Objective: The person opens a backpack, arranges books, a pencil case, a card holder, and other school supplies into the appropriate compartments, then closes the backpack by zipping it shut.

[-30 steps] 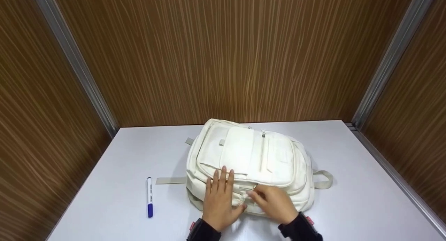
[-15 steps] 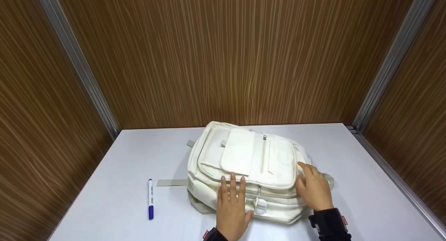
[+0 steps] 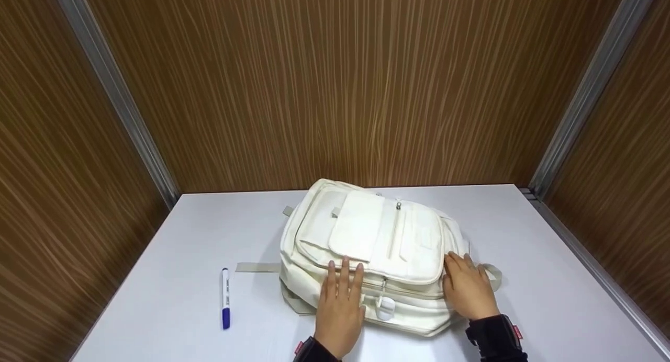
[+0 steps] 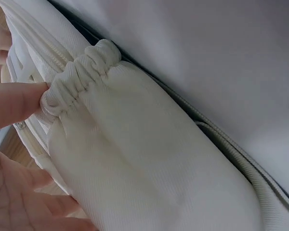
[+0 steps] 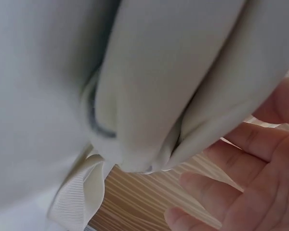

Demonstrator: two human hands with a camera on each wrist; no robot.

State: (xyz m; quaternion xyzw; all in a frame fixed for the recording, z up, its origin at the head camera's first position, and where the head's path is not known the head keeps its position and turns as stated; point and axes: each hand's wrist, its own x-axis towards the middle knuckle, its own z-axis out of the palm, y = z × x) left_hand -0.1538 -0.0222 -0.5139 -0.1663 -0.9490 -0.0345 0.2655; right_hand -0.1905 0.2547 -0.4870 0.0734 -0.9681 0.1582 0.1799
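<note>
A cream backpack (image 3: 361,228) lies front side up on the table, its loop handle (image 3: 493,276) toward the right. My left hand (image 3: 340,312) rests on the near side with straight fingers over the edge of the front pocket. In the left wrist view its thumb (image 4: 19,103) touches the gathered elastic of a side pocket (image 4: 144,144). My right hand (image 3: 468,289) lies against the backpack's right end, fingers extended and slightly bent over its edge. A small white pendant (image 3: 386,308) hangs from a zipper pull between the hands.
A white marker with a blue cap (image 3: 225,299) lies on the white table (image 3: 199,236), left of the backpack. A flat strap (image 3: 257,267) sticks out from the bag's left end. Wood-grain panels (image 3: 345,90) enclose the table at the back and sides.
My right hand has let go of the area by the zipper pendant and moved right to the backpack's end. The pendant now hangs free. My left hand has shifted slightly right.
</note>
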